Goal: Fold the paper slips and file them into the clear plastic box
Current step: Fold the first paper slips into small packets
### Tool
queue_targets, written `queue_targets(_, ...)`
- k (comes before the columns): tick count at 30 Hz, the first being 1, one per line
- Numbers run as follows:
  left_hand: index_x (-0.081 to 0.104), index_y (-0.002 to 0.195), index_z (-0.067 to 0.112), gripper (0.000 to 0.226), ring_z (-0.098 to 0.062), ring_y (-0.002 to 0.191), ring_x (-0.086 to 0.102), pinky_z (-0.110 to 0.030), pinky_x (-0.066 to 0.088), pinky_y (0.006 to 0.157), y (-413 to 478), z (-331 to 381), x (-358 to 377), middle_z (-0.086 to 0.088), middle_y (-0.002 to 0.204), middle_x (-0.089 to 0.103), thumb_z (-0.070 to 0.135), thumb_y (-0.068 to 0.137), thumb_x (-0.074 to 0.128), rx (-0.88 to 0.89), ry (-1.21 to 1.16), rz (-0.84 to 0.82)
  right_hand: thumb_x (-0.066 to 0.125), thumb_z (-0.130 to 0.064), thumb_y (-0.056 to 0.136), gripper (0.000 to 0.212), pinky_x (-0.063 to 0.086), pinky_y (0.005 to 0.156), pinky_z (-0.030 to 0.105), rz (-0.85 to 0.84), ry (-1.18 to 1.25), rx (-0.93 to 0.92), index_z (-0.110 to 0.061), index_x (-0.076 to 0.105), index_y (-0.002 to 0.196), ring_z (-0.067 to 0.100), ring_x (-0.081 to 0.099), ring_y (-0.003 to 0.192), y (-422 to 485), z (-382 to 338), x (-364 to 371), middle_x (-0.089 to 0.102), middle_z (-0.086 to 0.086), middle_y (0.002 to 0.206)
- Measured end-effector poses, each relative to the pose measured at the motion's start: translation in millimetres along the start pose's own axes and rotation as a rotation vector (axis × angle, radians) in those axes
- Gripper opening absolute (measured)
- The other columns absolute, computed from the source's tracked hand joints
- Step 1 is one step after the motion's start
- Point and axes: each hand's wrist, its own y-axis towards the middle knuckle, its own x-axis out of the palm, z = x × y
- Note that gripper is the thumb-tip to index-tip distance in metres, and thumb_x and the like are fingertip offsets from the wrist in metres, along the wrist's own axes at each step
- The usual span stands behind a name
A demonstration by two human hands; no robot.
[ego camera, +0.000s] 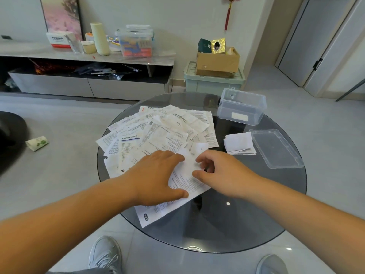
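Print on the paper slips [158, 131] seems illegible.

White black-printed paper slips [158, 133], clear plastic box [242, 106], smoky-grey glass table [246, 214]

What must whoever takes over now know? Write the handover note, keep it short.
The left hand presses flat on the near slip. The right hand seemingly pinches that slip's right edge.
The unfolded pile fans across the glass table; the folded stack lies right of it, beside the lid. The clear plastic box stands open at the far right, seemingly without slips.
Done: a few slips folded. Left: fold the pile, file everything into the box.
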Motion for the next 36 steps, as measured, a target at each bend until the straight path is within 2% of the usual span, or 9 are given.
queue_targets(6,0.023,0.152,0.037,0.09,-0.011,0.14,0.032,-0.029,0.028,0.115,0,4,6,0.013,0.157,0.029,0.069,0.08,0.067,0.023,-0.046,0.023,0.081,-0.037,0.081,0.032,0.05,0.067,0.024,0.025,0.11,0.141,-0.03,0.061,0.104,0.012,0.065,0.082,9,-5,1,0.065,-0.006,0.093)
queue_targets(9,0.024,0.151,0.037,0.09,-0.009,0.138,0.032,-0.026,0.028,0.114,0,6,7,0.014,0.156,0.029,0.066,0.079,0.069,0.039,-0.072,0.033,0.082,-0.03,0.082,0.024,0.049,0.065,0.024,0.02,0.127,0.171,-0.03,0.061,0.094,0.014,0.065,0.08,9,-5,-1,0.065,-0.003,0.09)
queue_targets(15,0.032,0.143,0.04,0.087,-0.007,0.133,0.033,-0.026,0.032,0.112,3,8,9,0.016,0.151,0.031,0.067,0.073,0.075,0.023,-0.113,0.05,0.079,-0.04,0.083,0.028,0.045,0.062,0.019,0.05,0.017,0.2,-0.027,0.059,0.099,0.01,0.063,0.082,-1,-4,-2,0.063,-0.01,0.093)
queue_targets(21,0.038,0.13,0.042,0.081,-0.008,0.12,0.039,-0.027,0.036,0.107,10,9,10,0.015,0.14,0.039,0.076,0.065,0.073,-0.015,-0.061,0.069,0.083,-0.027,0.081,0.025,0.051,0.066,0.023,0.037,0.15,0.217,-0.025,0.063,0.095,0.013,0.066,0.079,2,-3,-2,0.066,-0.004,0.089)
queue_targets(25,0.039,0.11,0.043,0.067,-0.008,0.108,0.04,-0.029,0.037,0.101,11,11,11,0.018,0.126,0.043,0.081,0.064,0.068,-0.022,-0.043,0.087,0.081,-0.019,0.082,0.022,0.056,0.069,0.026,0.031,0.189,0.148,-0.025,0.063,0.094,0.016,0.066,0.079,0,1,-4,0.066,-0.002,0.087)
queue_targets(29,0.056,0.1,0.037,0.033,-0.007,0.105,0.051,-0.03,0.044,0.098,13,12,2,0.018,0.118,0.054,0.062,0.082,0.068,-0.033,-0.233,0.159,0.084,-0.015,0.079,0.027,0.061,0.075,0.034,0.013,0.256,0.123,-0.021,0.064,0.096,0.021,0.07,0.082,-7,10,-20,0.07,0.003,0.089)
queue_targets(32,0.066,0.1,0.036,0.013,-0.003,0.099,0.058,-0.019,0.048,0.087,14,11,-9,0.021,0.111,0.061,0.043,0.089,0.071,-0.039,-0.415,0.138,0.084,-0.012,0.079,0.027,0.061,0.077,0.035,-0.01,0.307,0.13,-0.019,0.065,0.096,0.018,0.071,0.079,-14,22,-32,0.073,0.002,0.087)
queue_targets(34,0.071,0.098,0.035,0.007,0.002,0.089,0.062,-0.016,0.049,0.079,16,11,-13,0.022,0.098,0.067,0.032,0.092,0.07,-0.02,-0.53,0.071,0.084,-0.01,0.079,0.026,0.06,0.076,0.033,0.011,0.356,0.128,-0.018,0.066,0.096,0.013,0.07,0.074,-19,29,-36,0.073,-0.002,0.082)
queue_targets(36,0.074,0.095,0.034,0.011,-0.001,0.073,0.064,-0.016,0.051,0.069,17,14,-14,0.022,0.082,0.07,0.024,0.094,0.068,-0.018,-0.612,-0.006,0.084,-0.009,0.078,0.026,0.059,0.076,0.031,0.051,0.385,0.13,-0.019,0.067,0.095,0.011,0.07,0.074,-22,34,-39,0.072,-0.003,0.08)
